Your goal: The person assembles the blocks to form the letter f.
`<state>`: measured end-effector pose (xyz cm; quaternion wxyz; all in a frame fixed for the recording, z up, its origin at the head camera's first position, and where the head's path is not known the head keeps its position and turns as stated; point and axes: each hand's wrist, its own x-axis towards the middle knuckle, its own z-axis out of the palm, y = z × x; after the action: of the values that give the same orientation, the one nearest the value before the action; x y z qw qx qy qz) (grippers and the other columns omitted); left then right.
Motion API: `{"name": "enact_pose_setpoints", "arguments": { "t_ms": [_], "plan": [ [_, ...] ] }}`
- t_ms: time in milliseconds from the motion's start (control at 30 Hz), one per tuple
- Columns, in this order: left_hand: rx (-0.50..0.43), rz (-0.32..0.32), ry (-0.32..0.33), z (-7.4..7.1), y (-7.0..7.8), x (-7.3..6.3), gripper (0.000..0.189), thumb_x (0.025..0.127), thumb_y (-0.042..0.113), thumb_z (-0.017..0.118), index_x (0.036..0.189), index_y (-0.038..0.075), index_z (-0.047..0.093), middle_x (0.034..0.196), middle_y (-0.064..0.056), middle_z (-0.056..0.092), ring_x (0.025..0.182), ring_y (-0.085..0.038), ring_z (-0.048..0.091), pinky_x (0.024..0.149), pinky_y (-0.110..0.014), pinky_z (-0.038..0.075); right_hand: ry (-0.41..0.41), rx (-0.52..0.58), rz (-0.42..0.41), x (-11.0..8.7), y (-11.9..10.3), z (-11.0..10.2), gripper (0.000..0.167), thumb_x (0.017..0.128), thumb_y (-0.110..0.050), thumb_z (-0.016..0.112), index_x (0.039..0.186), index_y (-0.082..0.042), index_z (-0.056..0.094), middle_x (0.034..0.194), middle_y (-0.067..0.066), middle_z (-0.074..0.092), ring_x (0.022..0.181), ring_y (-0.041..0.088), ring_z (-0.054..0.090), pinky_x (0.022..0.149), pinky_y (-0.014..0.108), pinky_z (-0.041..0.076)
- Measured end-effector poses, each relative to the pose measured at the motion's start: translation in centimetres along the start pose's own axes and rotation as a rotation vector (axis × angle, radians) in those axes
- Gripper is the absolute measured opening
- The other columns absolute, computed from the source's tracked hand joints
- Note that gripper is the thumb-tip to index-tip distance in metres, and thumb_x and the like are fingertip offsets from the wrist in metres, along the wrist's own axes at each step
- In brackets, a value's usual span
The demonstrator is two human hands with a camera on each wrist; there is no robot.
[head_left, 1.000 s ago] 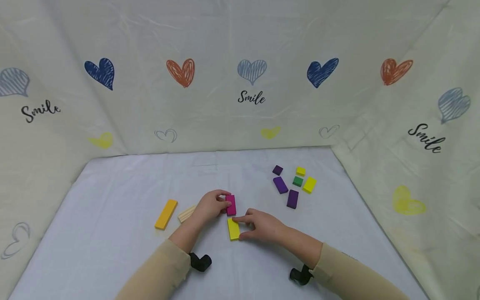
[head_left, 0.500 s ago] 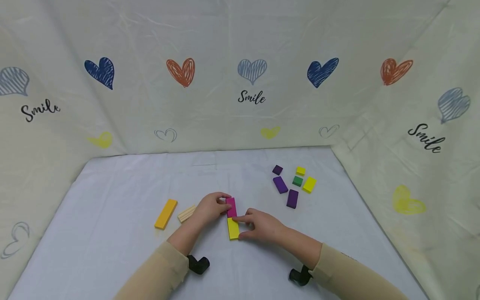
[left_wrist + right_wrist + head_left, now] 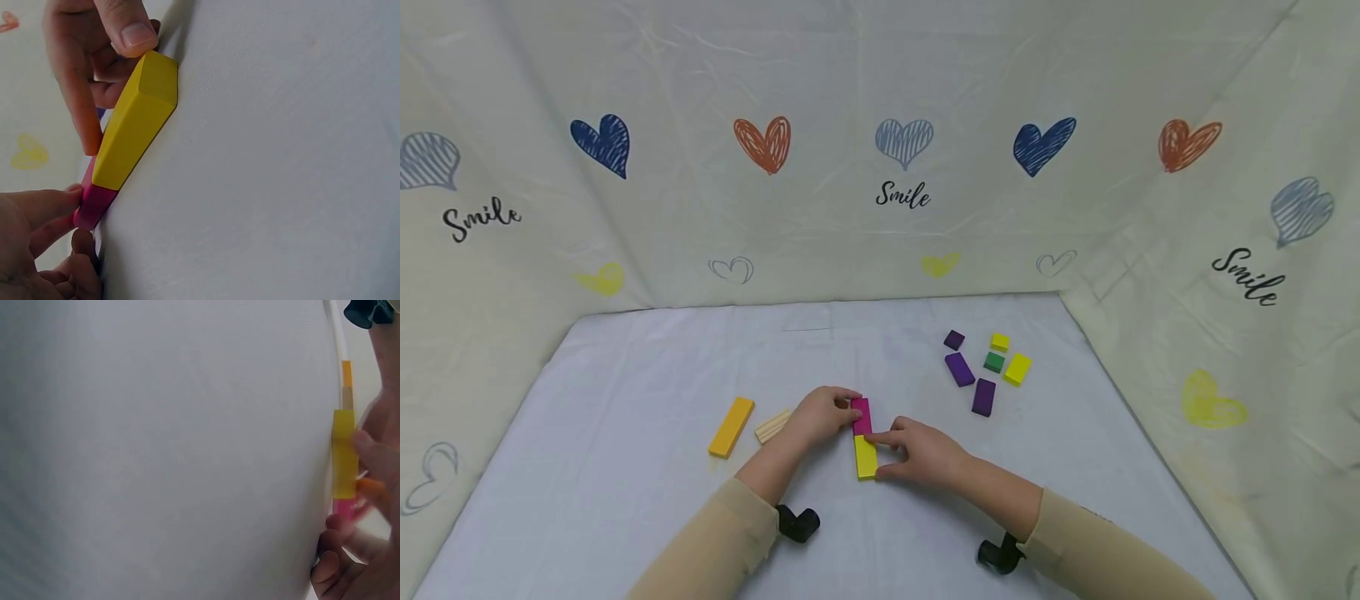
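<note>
Two forearms [image 3: 775,467] angle in: L hand [image 3: 822,415] pinches pink blk [image 3: 862,419], R hand [image 3: 923,452] grips abutting yellow blk [image 3: 865,460].

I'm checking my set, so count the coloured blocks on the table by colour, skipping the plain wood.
Yellow blocks: 3
Purple blocks: 3
Pink block: 1
Orange block: 1
Green block: 1
Total: 9

- Magenta block [image 3: 862,416]: smooth, oblong, lying lengthwise away from the person, pinched at the left hand's [image 3: 822,415] fingertips; its near end meets the yellow block.
- Yellow block [image 3: 866,459]: smooth, oblong, lying flat beside the right hand [image 3: 925,452], held between thumb and index finger, end to end with the magenta one.
</note>
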<state>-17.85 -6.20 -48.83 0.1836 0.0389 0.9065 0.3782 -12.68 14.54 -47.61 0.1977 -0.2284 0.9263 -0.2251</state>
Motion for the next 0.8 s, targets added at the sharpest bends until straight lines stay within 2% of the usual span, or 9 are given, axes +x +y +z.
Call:
{"name": "enact_pose_setpoints", "arguments": {
  "t_ms": [267, 567, 800],
  "plan": [
    [0.006, -0.011, 0.001, -0.04, 0.02, 0.03, 0.037, 0.09, 0.029, 0.074, 0.126, 0.021, 0.07, 0.108, -0.006, 0.064, 0.099, -0.022, 0.056, 0.089, -0.039, 0.053, 0.001, 0.006, -0.004, 0.07, 0.06, 0.03, 0.057, 0.081, -0.048, 0.079, 0.134, -0.036, 0.063, 0.093, -0.009, 0.055, 0.076, 0.009, 0.05, 0.064, 0.022, 0.047],
    [-0.052, -0.026, -0.019, -0.15, -0.11, -0.18, 0.04, 0.09, 0.026, 0.074, 0.129, 0.022, 0.066, 0.106, -0.005, 0.062, 0.096, -0.022, 0.055, 0.085, -0.037, 0.053, 0.036, 0.1, 0.028, 0.47, 0.38, -0.44, 0.062, 0.085, -0.044, 0.076, 0.142, -0.03, 0.056, 0.088, -0.007, 0.054, 0.077, 0.011, 0.052, 0.065, 0.024, 0.048],
    [-0.063, -0.024, -0.03, -0.2, -0.12, -0.31, 0.04, 0.09, 0.024, 0.074, 0.129, 0.021, 0.066, 0.108, -0.005, 0.062, 0.098, -0.023, 0.055, 0.086, -0.037, 0.053, 0.038, 0.069, 0.056, 1.01, -0.05, -0.62, 0.066, 0.084, -0.044, 0.077, 0.144, -0.026, 0.054, 0.083, -0.004, 0.051, 0.074, 0.013, 0.049, 0.06, 0.025, 0.042]
  ]
}}
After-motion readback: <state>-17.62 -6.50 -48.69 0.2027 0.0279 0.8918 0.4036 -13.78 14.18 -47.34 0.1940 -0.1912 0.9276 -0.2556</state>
